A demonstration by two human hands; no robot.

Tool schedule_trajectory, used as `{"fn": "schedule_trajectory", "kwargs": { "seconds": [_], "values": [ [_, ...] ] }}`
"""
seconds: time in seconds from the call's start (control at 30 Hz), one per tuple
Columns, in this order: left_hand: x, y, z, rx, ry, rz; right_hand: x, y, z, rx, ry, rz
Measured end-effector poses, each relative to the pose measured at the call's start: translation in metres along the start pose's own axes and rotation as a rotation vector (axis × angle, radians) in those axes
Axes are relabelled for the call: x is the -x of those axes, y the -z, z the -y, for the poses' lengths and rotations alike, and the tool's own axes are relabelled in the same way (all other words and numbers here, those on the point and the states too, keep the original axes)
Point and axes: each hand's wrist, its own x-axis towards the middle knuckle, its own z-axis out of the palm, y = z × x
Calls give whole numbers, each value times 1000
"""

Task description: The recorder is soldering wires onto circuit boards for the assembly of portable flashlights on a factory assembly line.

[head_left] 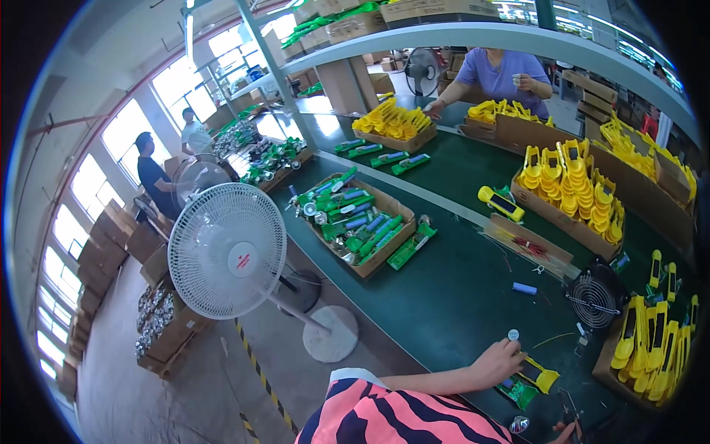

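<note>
My left hand (pixel 498 365) reaches over the green bench with its fingers curled down at the end of a yellow plastic housing (pixel 542 376) with a dark panel. Just below that housing lies a green plastic part (pixel 518 393). At the lower edge my right hand (pixel 566 433), partly cut off, is closed around a slim dark tool (pixel 569 405), whose kind I cannot make out. A small round white-topped piece (pixel 513 335) is beyond my left fingers. Near my sleeve sits a shiny silver reflector cup (pixel 519 425).
A carton of green parts (pixel 366 226) stands on the bench left of centre. Yellow housings fill cartons at right (pixel 569 203) and near right (pixel 651 355). A blue cylinder cell (pixel 524 288) and small black fan (pixel 594 300) lie between. A white pedestal fan (pixel 227 251) stands left; a co-worker (pixel 503 74) sits across.
</note>
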Motion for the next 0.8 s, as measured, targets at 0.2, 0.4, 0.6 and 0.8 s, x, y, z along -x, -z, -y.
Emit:
{"fn": "schedule_trajectory", "kwargs": {
  "seconds": [0.2, 0.4, 0.6, 0.8],
  "values": [
    [-19, -19, 23, -224, 129, 263, 20, -15, 30, -123, 199, -278],
    [3, -1, 15, 54, 119, 73, 28, -15, 44, -23, 462, -366],
    [44, 16, 17, 155, -238, 41, 22, -22, 48, -293, 452, -300],
    [24, 14, 41, 311, -249, 172, 22, -16, 52, -301, 456, -331]
  ]
}}
